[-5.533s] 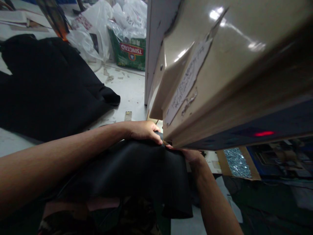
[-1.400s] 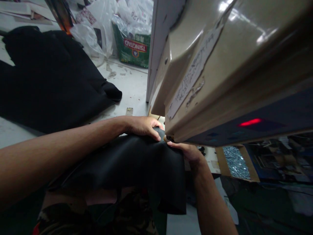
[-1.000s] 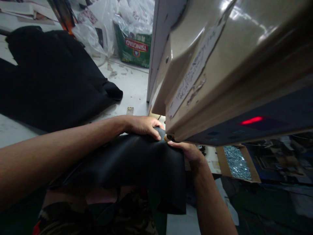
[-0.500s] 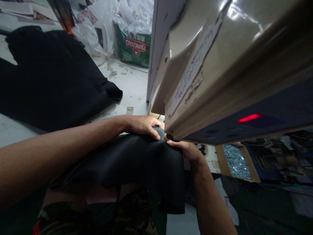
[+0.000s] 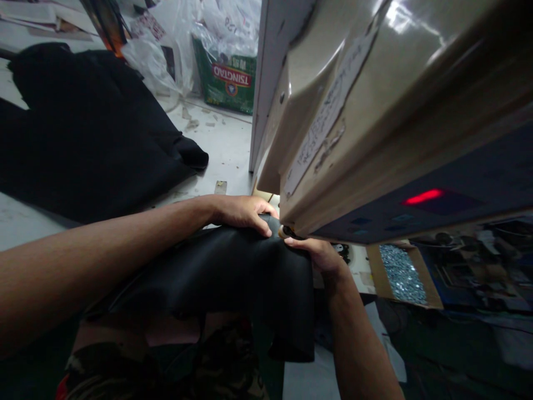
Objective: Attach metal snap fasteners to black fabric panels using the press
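Observation:
A piece of smooth black sheet material, like leather or rubber, drapes from the machine's working point down over my lap. My left hand grips its upper edge, thumb on top and fingers partly out of sight beyond. On the other side my right hand pinches the same edge, thumb on top and the other fingers hidden below. Between my two thumbs, the edge lies under the nose of a large beige machine. The machine head hides the exact spot where it meets the material.
Another black sheet lies crumpled on the white table at left. Behind stand a green Tsingtao pack and clear plastic bags. At right is a cardboard box of small shiny metal pieces. The machine's panel glows red.
Both hands keep their grip on the black material and their places beside the machine nose. Only a very slight shift of the view is visible.

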A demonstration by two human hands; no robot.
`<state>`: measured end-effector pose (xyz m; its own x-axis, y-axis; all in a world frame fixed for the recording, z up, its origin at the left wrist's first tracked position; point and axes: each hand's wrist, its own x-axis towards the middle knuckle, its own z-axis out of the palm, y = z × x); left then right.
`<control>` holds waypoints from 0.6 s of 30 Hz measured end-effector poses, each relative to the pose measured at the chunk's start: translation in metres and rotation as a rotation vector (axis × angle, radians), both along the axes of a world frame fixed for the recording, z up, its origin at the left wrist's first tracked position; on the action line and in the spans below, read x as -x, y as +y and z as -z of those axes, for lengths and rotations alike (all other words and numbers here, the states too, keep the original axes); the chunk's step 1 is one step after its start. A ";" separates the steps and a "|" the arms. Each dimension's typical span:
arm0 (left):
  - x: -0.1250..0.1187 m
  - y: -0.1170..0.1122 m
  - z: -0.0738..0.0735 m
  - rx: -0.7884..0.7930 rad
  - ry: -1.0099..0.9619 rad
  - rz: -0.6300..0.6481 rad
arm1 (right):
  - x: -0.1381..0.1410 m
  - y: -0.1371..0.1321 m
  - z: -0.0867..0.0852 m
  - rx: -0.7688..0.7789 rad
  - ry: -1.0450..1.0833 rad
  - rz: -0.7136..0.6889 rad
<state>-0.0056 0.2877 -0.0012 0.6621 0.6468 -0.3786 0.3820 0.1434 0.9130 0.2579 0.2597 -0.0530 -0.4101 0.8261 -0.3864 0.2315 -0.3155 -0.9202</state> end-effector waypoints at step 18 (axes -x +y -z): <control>-0.001 -0.004 0.004 -0.031 -0.121 -0.015 | 0.000 0.002 0.004 -0.017 0.044 -0.022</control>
